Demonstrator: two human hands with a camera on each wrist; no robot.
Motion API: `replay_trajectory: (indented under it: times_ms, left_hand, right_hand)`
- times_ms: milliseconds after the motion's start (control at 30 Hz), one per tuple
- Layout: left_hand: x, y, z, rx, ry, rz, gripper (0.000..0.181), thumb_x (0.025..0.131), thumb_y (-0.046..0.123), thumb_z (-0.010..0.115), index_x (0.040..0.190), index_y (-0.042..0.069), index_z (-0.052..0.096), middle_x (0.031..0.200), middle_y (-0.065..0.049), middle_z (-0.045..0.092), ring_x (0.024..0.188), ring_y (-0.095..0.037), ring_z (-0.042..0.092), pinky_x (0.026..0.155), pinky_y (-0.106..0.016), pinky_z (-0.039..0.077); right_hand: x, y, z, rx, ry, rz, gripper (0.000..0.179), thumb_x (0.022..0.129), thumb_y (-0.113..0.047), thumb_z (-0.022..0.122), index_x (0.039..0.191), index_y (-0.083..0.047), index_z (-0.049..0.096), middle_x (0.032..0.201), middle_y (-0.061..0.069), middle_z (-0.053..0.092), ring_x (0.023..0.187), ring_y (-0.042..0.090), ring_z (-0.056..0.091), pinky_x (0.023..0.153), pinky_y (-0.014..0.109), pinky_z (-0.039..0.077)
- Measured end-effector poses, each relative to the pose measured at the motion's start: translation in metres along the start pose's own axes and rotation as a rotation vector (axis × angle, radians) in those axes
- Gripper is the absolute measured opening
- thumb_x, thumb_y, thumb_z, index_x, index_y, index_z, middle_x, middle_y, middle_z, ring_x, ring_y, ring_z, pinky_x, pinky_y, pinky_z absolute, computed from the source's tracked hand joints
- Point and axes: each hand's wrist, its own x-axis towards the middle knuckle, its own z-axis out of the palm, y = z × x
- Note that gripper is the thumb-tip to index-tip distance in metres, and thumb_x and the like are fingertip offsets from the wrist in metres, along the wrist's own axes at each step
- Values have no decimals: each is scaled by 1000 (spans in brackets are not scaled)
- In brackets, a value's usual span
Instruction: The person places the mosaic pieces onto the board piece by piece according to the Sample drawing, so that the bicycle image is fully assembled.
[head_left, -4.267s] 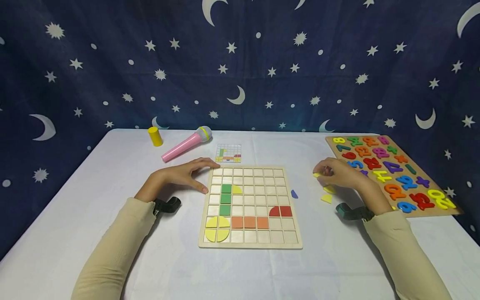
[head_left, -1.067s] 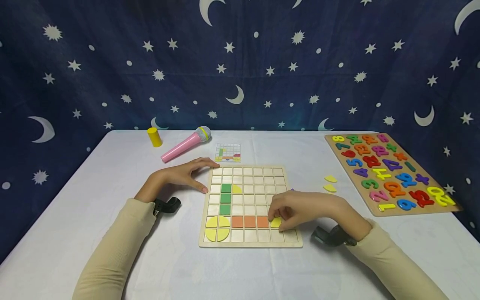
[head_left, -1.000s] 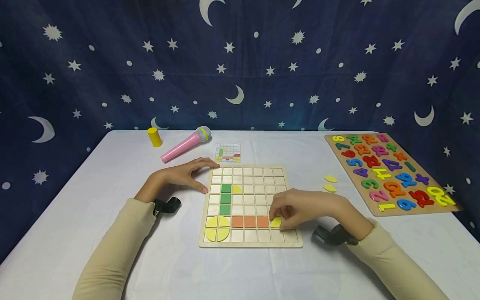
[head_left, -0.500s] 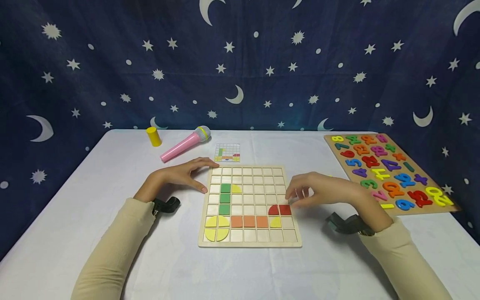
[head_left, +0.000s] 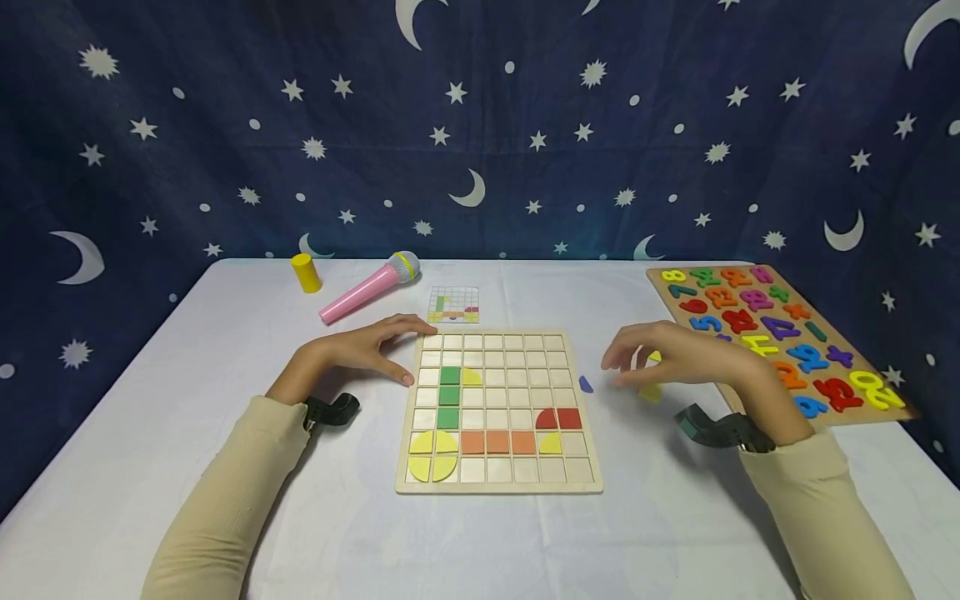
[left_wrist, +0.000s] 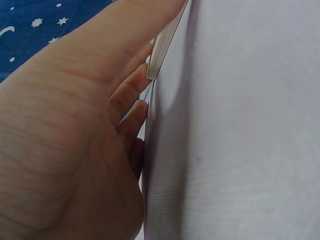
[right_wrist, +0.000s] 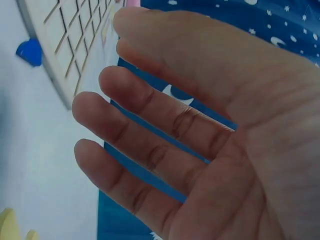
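A wooden grid board (head_left: 517, 472) lies mid-table, holding green, orange, red and yellow tiles. My left hand (head_left: 363, 348) rests at its upper left edge, fingers and thumb spread; in the left wrist view the fingertips meet the board's rim (left_wrist: 162, 50). Right of the orange squares (head_left: 497, 442) sits a yellow quarter-circle tile (head_left: 551, 443), below the red tiles (head_left: 558, 419). My right hand (head_left: 675, 354) hovers right of the board, palm empty and fingers loosely extended in the right wrist view. Yellow tiles (head_left: 651, 392) lie partly hidden beneath it. A blue tile (head_left: 586, 384) lies beside the board.
Behind the board lies a small pattern card (head_left: 453, 305). A pink toy microphone (head_left: 367, 292) and a yellow cylinder (head_left: 306, 273) are at the back left. A board of colourful numbers (head_left: 817, 367) lies at the right, partly under my right forearm.
My right hand took a yellow tile from the right side, set it in the cell beside the orange squares, let go and moved back right. My left hand stayed put.
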Motion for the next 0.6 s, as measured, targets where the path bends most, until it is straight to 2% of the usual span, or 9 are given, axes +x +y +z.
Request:
replay_trajectory:
  times_ms: [333, 600]
  left_hand:
    - [-1, 0, 0, -15, 1, -15, 82, 78, 26, 83, 148, 18, 40, 157, -12, 24, 145, -34, 14, 117, -59, 11]
    - [0, 0, 1, 5, 4, -7, 82, 79, 28, 83, 148, 18, 40, 157, -12, 24, 145, -34, 15, 116, -60, 11]
  right_hand:
    - [-5, 35, -5, 38, 58, 127, 23, 90, -18, 71, 109, -5, 70, 104, 4, 69, 93, 10, 61, 83, 26, 53]
    - [-11, 55, -5, 54, 123, 214, 23, 90, -18, 71, 109, -5, 70, 107, 6, 69, 98, 18, 62, 82, 25, 52]
